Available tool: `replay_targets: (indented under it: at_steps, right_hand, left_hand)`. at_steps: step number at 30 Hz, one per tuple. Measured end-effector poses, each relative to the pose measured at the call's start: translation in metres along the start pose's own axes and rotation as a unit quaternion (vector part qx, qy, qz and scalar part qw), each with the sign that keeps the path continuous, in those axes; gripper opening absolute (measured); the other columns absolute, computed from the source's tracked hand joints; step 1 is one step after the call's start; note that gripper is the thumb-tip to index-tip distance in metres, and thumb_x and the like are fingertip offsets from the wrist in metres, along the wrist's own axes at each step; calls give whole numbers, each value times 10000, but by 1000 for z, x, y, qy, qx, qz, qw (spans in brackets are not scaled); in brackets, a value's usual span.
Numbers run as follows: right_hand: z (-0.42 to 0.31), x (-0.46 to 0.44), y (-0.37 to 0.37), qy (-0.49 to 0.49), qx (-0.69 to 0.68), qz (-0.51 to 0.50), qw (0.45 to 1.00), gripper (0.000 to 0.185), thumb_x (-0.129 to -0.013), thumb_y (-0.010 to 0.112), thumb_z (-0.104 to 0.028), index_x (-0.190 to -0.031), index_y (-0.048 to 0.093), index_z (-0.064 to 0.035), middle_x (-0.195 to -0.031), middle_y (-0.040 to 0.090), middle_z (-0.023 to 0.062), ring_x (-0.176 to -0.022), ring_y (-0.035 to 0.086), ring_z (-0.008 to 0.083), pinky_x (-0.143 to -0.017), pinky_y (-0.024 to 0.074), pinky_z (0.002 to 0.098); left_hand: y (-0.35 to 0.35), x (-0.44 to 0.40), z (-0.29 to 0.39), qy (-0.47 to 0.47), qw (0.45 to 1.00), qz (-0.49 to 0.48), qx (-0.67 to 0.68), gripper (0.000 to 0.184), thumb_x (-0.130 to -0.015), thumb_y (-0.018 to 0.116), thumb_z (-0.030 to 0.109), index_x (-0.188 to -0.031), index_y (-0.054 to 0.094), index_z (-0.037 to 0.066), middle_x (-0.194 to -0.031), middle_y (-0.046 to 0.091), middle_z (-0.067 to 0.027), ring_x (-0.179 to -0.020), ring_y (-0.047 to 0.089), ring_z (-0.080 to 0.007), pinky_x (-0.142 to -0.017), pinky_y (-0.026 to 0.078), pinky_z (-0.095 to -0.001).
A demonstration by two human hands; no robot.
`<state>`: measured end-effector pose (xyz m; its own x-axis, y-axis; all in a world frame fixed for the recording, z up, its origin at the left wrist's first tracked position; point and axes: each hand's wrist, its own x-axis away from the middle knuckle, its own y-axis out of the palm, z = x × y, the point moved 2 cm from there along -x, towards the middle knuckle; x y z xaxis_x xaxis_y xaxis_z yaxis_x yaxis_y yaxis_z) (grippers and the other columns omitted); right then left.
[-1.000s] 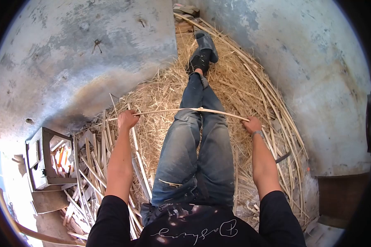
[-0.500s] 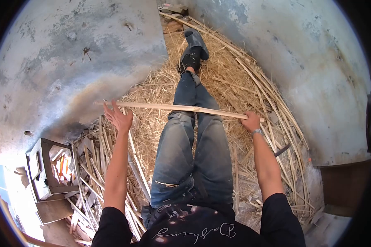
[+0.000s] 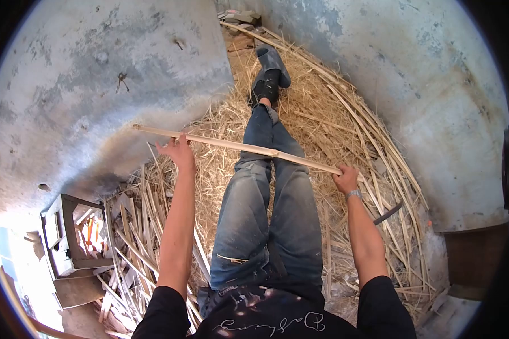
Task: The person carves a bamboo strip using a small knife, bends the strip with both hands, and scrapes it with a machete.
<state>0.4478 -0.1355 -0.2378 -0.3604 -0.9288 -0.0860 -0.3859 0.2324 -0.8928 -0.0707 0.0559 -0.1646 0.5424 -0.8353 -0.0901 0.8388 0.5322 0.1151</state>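
A long, pale bamboo strip (image 3: 232,144) with a node near its middle lies slantwise across my knees, its left end higher in the view. My right hand (image 3: 346,179), wearing a wristwatch, is closed around its right end. On the left part of the strip, my left hand (image 3: 179,154) has its fingertips over the wood, while one digit sticks out to the left. My legs in worn blue jeans (image 3: 246,209) stretch forward, ankles crossed.
Straw-like shavings (image 3: 316,121) cover the floor around my legs. Long strips (image 3: 373,127) line the right wall, and more strips (image 3: 136,243) are heaped at left beside a box-like frame (image 3: 76,263). A dark curved object (image 3: 388,213) lies near my right forearm.
My left hand has moved right along the strip, and its spread fingers have come together onto it. The strip has tilted, its left end rising and right end dropping slightly.
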Motion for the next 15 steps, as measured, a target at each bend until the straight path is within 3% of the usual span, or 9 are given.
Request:
replay_targets:
  at_steps: [2, 4, 5, 6, 7, 9, 10, 12, 15]
  right_hand:
    - [-1, 5, 2, 37, -100, -27, 994, 210, -708, 690, -250, -806, 707, -65, -711, 639, 205, -759, 631, 399, -888, 439, 493]
    - [-6, 14, 11, 22, -112, -22, 993, 199, -709, 689, -241, -802, 715, -66, -719, 645, 192, -795, 637, 390, -908, 430, 502]
    - [-7, 18, 14, 3, -125, -18, 992, 190, -710, 689, -233, -798, 722, -68, -726, 652, 178, -832, 642, 380, -928, 422, 510]
    - [-2, 25, 22, -33, -92, -32, 995, 363, -714, 715, -224, -1045, 736, -78, -1008, 685, 170, -1082, 600, 359, -1021, 381, 529]
    - [-7, 38, 23, -28, -90, -30, 995, 363, -714, 715, -224, -1045, 736, -78, -1008, 685, 170, -1082, 600, 359, -1021, 381, 529]
    - [-19, 70, 24, 79, -20, 159, 984, 700, -724, 742, -220, -1387, 562, -89, -1340, 554, 172, -1306, 444, 371, -1091, 327, 549]
    - [-3, 84, 35, 179, -8, 102, 979, 926, -739, 759, -227, -1553, 333, -111, -1472, 418, 190, -1386, 345, 400, -1137, 281, 566]
    - [34, 118, 64, 356, 9, 143, 924, 914, -727, 768, -228, -1535, 357, -108, -1443, 447, 207, -1378, 371, 411, -1132, 295, 569]
    - [73, 167, 59, 544, 34, 35, 838, 880, -739, 733, -276, -1517, 367, -90, -1470, 410, 256, -1376, 370, 430, -1111, 312, 607]
  left_hand:
    - [9, 13, 34, -65, 991, 34, 110, 682, -1001, 617, 278, -1550, 293, 37, -1328, 557, -222, -1222, 551, -301, -1090, 428, -470]
    - [15, 20, 54, -218, 917, -81, 323, 395, -1059, 486, 367, -1293, 527, 52, -915, 603, -85, -867, 573, -202, -853, 504, -377]
    - [18, 22, 66, -221, 916, -85, 324, 395, -1059, 486, 367, -1293, 527, 52, -915, 603, -85, -867, 573, -202, -853, 504, -377]
    - [21, 24, 80, -214, 882, -101, 407, 325, -1066, 454, 388, -1106, 532, 76, -803, 526, -42, -765, 509, -172, -750, 461, -336]
    - [23, 26, 95, -208, 841, -115, 487, 365, -1073, 421, 410, -919, 538, 100, -691, 449, 1, -662, 446, -143, -646, 418, -295]
    - [17, 19, 136, -146, 839, -153, 501, 391, -1046, 473, 389, -750, 414, 140, -630, 296, 43, -572, 302, -119, -557, 318, -293]
    - [13, 20, 165, -124, 831, -164, 517, 381, -1013, 510, 384, -733, 411, 145, -629, 290, 51, -564, 283, -116, -551, 293, -301]
    - [-1, 23, 223, -79, 817, -189, 539, 355, -936, 582, 381, -725, 417, 149, -631, 285, 60, -560, 264, -113, -550, 251, -304]
    - [-31, 25, 292, -7, 797, -216, 563, 316, -826, 652, 357, -744, 435, 142, -638, 291, 46, -587, 268, -126, -586, 223, -305]
